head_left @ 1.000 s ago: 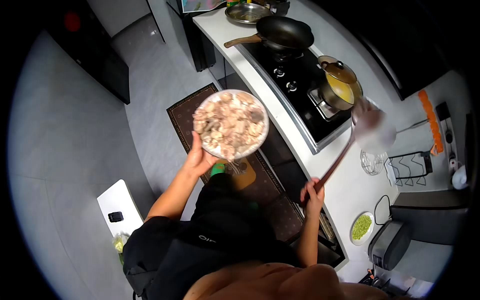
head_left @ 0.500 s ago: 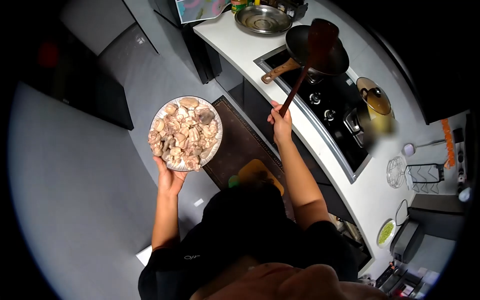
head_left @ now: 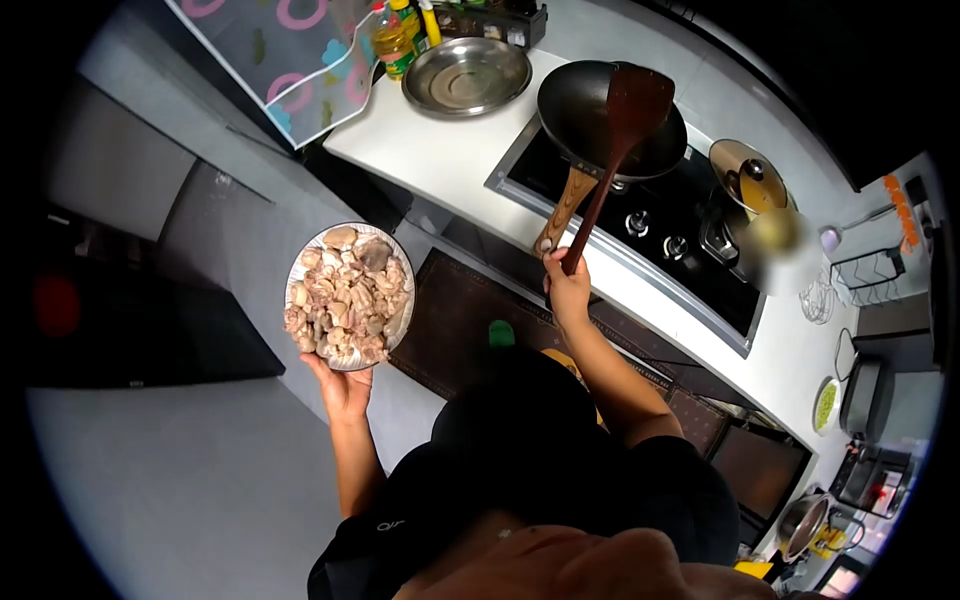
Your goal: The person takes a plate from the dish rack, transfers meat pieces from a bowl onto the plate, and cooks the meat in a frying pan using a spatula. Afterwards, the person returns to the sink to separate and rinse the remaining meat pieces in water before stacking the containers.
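My left hand (head_left: pixel 346 390) is closed on the rim of a round, ridged plate (head_left: pixel 408 305) piled with pieces of raw-looking chopped meat (head_left: pixel 350 290). The plate is held out over the floor, left of the counter. In my right hand (head_left: pixel 568 287) is the handle of a dark red-brown spatula (head_left: pixel 640 105), its broad blade above the black wok (head_left: pixel 572 100). The wok sits on the stove with its wooden handle (head_left: pixel 570 205) pointing at me. My right fingers are at that handle's end; whether they touch it, I cannot tell.
A lidded pot (head_left: pixel 750 178) stands on the black gas stove (head_left: pixel 690 230). Left of the wok lies a metal dish (head_left: pixel 465 78), with oil bottles (head_left: pixel 392 45) behind it. Farther right are a wire rack (head_left: pixel 872 278) and a plate of green pieces (head_left: pixel 826 405). A brown mat (head_left: pixel 450 310) covers the floor.
The view has turned, so the counter appears lower and farther left. My right hand and spatula are now closer to the wok's handle end. Both hands keep their hold.
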{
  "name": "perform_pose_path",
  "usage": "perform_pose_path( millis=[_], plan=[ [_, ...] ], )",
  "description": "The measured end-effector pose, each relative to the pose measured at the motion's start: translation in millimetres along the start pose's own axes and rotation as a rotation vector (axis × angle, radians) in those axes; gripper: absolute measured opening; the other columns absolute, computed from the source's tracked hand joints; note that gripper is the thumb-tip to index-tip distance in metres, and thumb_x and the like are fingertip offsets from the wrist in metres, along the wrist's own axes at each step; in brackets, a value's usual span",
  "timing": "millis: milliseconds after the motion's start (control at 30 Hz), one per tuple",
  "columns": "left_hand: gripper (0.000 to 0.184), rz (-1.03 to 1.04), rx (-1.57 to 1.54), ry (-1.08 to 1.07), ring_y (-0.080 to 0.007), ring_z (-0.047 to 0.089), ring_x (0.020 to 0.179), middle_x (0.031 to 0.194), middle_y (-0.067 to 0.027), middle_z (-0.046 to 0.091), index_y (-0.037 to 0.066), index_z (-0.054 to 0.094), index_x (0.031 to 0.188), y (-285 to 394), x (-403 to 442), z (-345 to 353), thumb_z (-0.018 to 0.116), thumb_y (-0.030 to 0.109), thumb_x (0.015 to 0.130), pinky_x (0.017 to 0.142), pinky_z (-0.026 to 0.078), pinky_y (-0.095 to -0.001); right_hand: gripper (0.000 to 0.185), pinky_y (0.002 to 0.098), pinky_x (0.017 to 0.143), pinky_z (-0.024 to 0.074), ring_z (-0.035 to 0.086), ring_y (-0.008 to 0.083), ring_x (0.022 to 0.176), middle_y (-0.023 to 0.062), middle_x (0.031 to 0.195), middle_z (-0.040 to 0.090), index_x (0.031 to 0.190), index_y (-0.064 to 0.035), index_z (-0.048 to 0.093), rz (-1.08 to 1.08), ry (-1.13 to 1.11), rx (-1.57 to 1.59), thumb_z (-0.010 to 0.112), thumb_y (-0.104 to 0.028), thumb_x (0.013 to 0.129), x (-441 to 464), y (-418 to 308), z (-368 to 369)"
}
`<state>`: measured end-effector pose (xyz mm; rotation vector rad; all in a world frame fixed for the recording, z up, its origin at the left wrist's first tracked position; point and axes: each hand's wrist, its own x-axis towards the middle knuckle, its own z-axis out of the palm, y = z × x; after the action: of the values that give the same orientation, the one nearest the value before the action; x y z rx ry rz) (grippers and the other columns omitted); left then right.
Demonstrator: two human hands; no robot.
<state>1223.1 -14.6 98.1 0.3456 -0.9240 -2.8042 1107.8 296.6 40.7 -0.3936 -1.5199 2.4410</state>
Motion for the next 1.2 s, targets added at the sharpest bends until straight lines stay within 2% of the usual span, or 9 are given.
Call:
perform_pose_path(
  millis=[133,267,500,633,667,700,900,933,1200],
  plan=[
    [0.073,-0.050,0.028,-0.060,-0.0217,0.040,0.122,0.138,-0.0027,0.034,0.018,0.026,0.136,11.9,55.8,10.1,0.045,0.059,0.079,0.095,0.042,-0.0383,0.016,0.0211,0.038,0.0352,0.044,0.0074,0.046,0.0038,0.079,0.056,0.084,-0.0095,0.046,0.018,0.062,-0.008,0.056,0.003,0.081,0.7,-5.6,8.2],
    [0.073,-0.148,0.063,-0.142,-0.0238,0.040,0.122,0.138,-0.0028,0.034,0.018,0.026,0.136,21.4,104.1,20.7,0.043,0.060,0.080,0.095,0.041,-0.0389,0.019,0.0206,0.036,0.0315,0.043,0.0074,0.042,0.0015,0.070,0.053,0.082,-0.0107,0.044,0.004,0.171,-0.073,0.057,0.003,0.081,-5.3,-4.9,14.7],
    [0.073,-0.307,0.183,-0.178,-0.0246,0.038,0.123,0.139,-0.0025,0.032,0.019,0.024,0.137,43.7,174.4,39.6,0.032,0.066,0.081,0.097,0.039,-0.0416,0.017,0.0219,0.036,0.0344,0.043,0.0093,0.042,0.0070,0.086,0.061,0.086,-0.0101,0.042,-0.007,0.271,-0.060,0.053,0.002,0.083,-21.0,1.2,44.3],
    [0.075,-0.366,0.223,-0.385,-0.0249,0.039,0.122,0.137,-0.0036,0.034,0.019,0.020,0.138,54.9,214.5,35.1,0.028,0.067,0.081,0.088,0.047,-0.0394,0.014,0.0227,0.040,0.0366,0.045,0.0109,0.044,0.0053,0.079,0.056,0.088,-0.0104,0.041,-0.075,0.383,-0.059,0.050,0.000,0.086,-16.3,9.9,66.0],
    [0.075,-0.381,0.203,-0.305,-0.0237,0.041,0.120,0.136,-0.0039,0.035,0.018,0.018,0.138,56.2,222.7,31.0,0.031,0.066,0.082,0.083,0.050,-0.0372,0.014,0.0232,0.040,0.0371,0.046,0.0116,0.045,0.0053,0.078,0.054,0.089,-0.0102,0.041,-0.109,0.399,-0.031,0.050,0.000,0.086,-15.1,6.7,69.4],
    [0.075,-0.438,0.243,-0.237,-0.0233,0.042,0.120,0.136,-0.0038,0.035,0.018,0.019,0.138,83.8,220.7,76.6,0.032,0.065,0.082,0.084,0.050,-0.0369,0.014,0.0237,0.041,0.0376,0.046,0.0124,0.045,0.0053,0.076,0.053,0.089,-0.0101,0.040,-0.038,0.441,-0.001,0.049,0.000,0.086,-11.0,-43.4,87.1],
    [0.072,-0.476,0.122,-0.283,-0.0213,0.044,0.118,0.135,-0.0036,0.037,0.017,0.024,0.136,82.8,255.3,39.8,0.038,0.062,0.082,0.085,0.050,-0.0352,0.016,0.0237,0.043,0.0387,0.047,0.0135,0.047,0.0063,0.074,0.052,0.090,-0.0098,0.038,-0.087,0.544,-0.081,0.049,0.000,0.085,-0.8,-37.5,84.5],
    [0.072,-0.514,0.183,-0.179,-0.0212,0.044,0.118,0.135,-0.0036,0.037,0.017,0.024,0.136,107.8,240.3,96.8,0.038,0.061,0.082,0.086,0.050,-0.0350,0.016,0.0232,0.043,0.0383,0.047,0.0129,0.047,0.0059,0.074,0.052,0.090,-0.0103,0.039,0.021,0.582,-0.082,0.049,0.000,0.085,2.4,-87.6,88.2],
    [0.072,-0.528,0.164,-0.159,-0.0214,0.041,0.121,0.136,-0.0044,0.036,0.016,0.024,0.137,119.4,239.8,104.4,0.038,0.060,0.082,0.090,0.047,-0.0350,0.021,0.0218,0.041,0.0346,0.045,0.0112,0.046,0.0054,0.070,0.051,0.091,-0.0114,0.034,-0.007,0.640,-0.184,0.051,-0.001,0.085,8.7,-112.3,70.0]
  ],
)
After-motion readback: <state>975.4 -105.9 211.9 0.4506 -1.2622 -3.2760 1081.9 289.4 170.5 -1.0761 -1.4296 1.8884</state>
